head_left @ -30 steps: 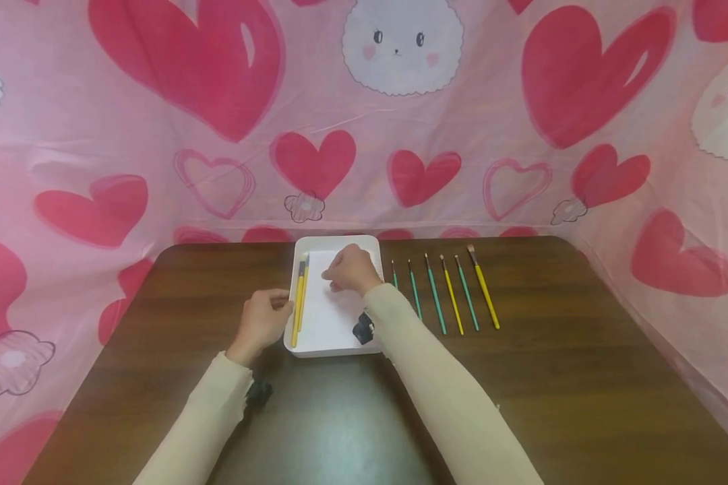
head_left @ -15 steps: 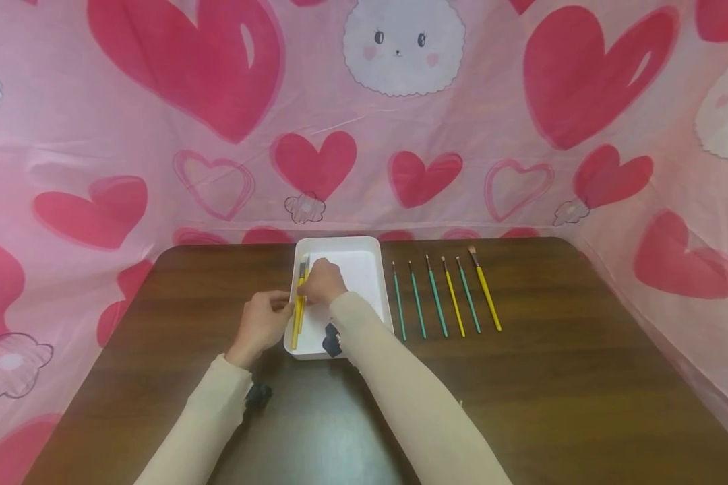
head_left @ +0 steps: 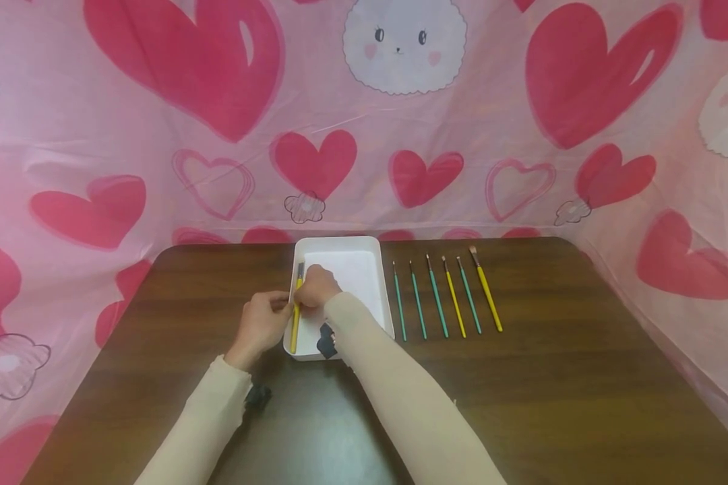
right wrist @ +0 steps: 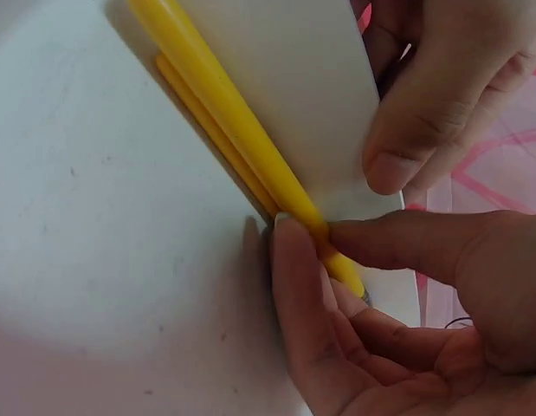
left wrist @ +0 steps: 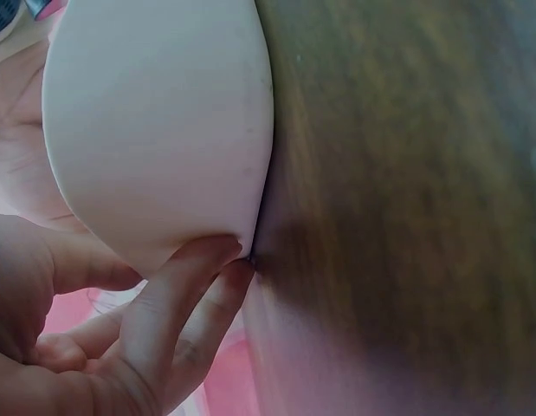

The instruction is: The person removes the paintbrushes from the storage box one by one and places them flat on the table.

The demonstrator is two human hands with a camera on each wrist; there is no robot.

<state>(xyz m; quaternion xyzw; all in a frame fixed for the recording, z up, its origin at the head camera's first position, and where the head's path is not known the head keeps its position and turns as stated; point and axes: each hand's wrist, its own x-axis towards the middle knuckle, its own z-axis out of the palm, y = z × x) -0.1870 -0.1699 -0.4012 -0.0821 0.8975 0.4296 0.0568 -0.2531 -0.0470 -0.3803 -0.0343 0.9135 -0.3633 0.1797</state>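
Observation:
Inside the white tray (head_left: 358, 269), a thick yellow paintbrush (head_left: 296, 327) lies lengthwise along the left wall. A thinner yellow paintbrush (right wrist: 205, 120) lies right beside it in the right wrist view. My right hand (head_left: 317, 286) pinches the pair between thumb and fingers, low over the tray floor. My left hand (head_left: 263, 320) holds the tray's left wall. Its fingers (left wrist: 164, 321) touch the outside of the wall in the left wrist view, and its thumb (right wrist: 397, 169) laps over the rim in the right wrist view. The brush heads are partly hidden by my right hand.
Right of the tray, several paintbrushes lie in a row on the brown table (head_left: 552, 377), among them a teal paintbrush (head_left: 399, 303) and a yellow paintbrush (head_left: 488, 296). A pink heart-patterned cloth (head_left: 315, 162) hangs behind the table and at its sides.
From over the tray's middle, my right hand has moved left and down to the two yellow paintbrushes and taken hold of them. My left hand has stayed at the tray's left wall.

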